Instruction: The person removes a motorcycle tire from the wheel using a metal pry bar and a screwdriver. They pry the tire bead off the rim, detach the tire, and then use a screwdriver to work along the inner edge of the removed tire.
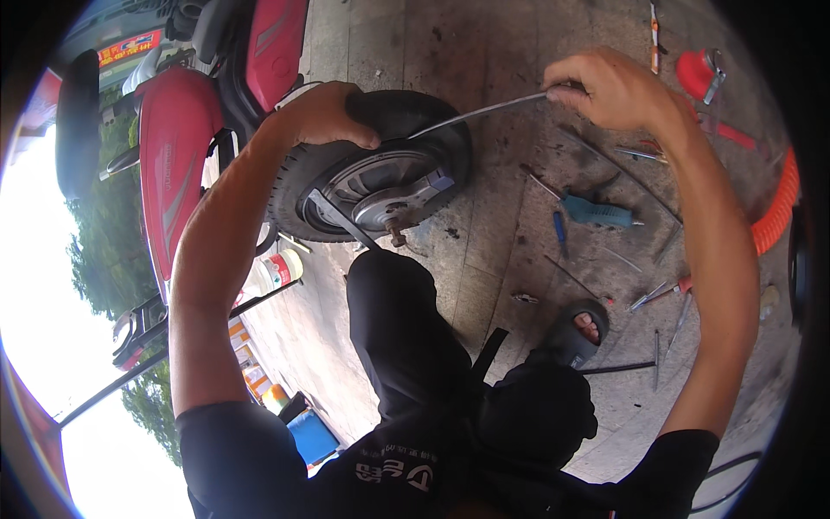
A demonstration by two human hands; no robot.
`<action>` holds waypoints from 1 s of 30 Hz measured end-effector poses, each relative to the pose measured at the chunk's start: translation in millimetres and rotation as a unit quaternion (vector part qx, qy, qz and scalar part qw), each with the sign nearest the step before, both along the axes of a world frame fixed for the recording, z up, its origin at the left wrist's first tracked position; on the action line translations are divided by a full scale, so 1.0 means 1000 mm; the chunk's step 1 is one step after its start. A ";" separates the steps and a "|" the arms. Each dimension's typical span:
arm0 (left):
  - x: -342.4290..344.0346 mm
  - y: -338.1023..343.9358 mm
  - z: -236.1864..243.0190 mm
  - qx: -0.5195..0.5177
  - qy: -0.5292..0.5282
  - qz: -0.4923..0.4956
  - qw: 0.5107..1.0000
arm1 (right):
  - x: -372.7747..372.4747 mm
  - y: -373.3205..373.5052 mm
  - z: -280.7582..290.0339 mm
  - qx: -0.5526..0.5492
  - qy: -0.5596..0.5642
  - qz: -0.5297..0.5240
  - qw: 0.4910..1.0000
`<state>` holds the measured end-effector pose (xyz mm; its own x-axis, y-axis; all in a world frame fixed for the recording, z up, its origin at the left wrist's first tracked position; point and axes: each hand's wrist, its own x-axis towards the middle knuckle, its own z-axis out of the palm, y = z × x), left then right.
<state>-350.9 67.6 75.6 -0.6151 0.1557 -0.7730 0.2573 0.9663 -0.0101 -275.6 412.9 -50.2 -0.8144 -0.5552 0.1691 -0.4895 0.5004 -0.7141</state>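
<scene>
A black scooter tyre (pixel 411 111) on a grey hub wheel (pixel 367 173) stands tilted in front of me. My left hand (pixel 324 119) grips the tyre's upper part, thumb on the sidewall, its other fingers mostly hidden. My right hand (pixel 601 86) is closed around the end of a long thin metal tyre lever (pixel 484 111). The far tip of that lever goes in where the tyre meets the rim. A second flat metal lever (pixel 341 221) sticks out of the wheel's near side, its lower end against my knee (pixel 393 277).
A red scooter (pixel 181 130) stands at the left. On the tiled floor at the right lie a teal-handled tool (pixel 596 212), a long metal bar (pixel 622 177), several smaller tools and an orange coiled hose (pixel 778 212). A white bottle (pixel 278 270) stands beyond my left forearm.
</scene>
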 end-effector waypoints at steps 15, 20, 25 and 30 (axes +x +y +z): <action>-0.004 0.004 -0.006 0.005 0.014 0.031 0.999 | 0.029 -0.023 0.034 0.127 0.012 -0.075 0.989; -0.003 0.003 -0.007 0.011 0.022 0.048 0.999 | 0.045 -0.030 0.019 0.096 -0.068 -0.106 0.987; 0.000 0.000 -0.007 0.016 0.047 0.024 0.998 | 0.083 -0.044 0.016 0.025 -0.207 -0.188 0.960; 0.004 0.001 -0.007 0.000 0.096 0.004 0.995 | 0.094 -0.046 0.004 -0.042 -0.347 -0.200 0.915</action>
<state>-347.0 69.0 68.5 -0.7522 0.1499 -0.6416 0.2423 0.9685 -0.0578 -181.7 367.1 -45.9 -0.8770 -0.1977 -0.4380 0.3078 0.4687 -0.8280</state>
